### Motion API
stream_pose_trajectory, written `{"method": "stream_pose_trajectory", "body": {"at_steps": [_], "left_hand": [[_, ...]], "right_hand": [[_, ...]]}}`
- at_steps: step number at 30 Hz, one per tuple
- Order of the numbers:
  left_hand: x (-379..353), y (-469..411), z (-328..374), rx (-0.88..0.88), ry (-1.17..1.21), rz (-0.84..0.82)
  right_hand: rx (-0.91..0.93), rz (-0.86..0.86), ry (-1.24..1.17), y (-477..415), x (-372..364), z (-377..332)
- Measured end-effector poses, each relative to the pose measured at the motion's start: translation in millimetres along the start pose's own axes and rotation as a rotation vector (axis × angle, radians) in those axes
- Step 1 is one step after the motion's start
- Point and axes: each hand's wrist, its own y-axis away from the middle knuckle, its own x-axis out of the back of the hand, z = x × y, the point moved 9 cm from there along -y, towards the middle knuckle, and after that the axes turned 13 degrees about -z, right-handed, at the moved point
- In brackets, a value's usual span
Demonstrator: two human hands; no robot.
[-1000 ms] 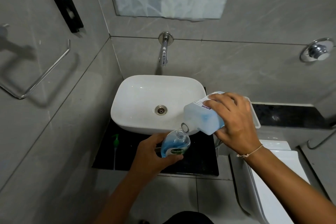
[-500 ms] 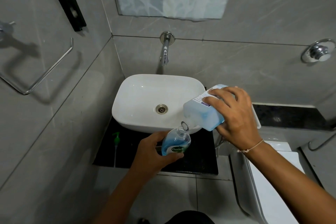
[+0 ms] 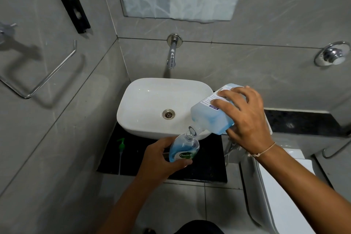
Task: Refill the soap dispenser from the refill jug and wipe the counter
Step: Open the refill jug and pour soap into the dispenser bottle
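The translucent refill jug [image 3: 212, 118], holding blue soap, is tilting spout-down under the right hand's fingers [image 3: 226, 103]. The open-necked soap dispenser [image 3: 183, 148] is sitting upright within the left fingers [image 3: 180, 163], neck beneath the spout.

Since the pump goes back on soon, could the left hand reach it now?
Probably not yet: the left hand grips the dispenser under the jug. The pump lies unobstructed on the counter.
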Motion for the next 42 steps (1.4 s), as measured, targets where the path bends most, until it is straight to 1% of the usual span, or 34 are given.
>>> {"method": "stream_pose_trajectory", "body": {"at_steps": [16, 42], "left_hand": [[-0.8, -1.9, 3.7, -0.033, -0.025, 0.012], [-0.2, -5.0, -0.3, -0.022, -0.015, -0.001]], "right_hand": [[0.011, -0.011, 0.028, -2.9, 2.3, 0.7], [0.033, -0.001, 0.046, -9.1, 8.3, -3.7]]}}
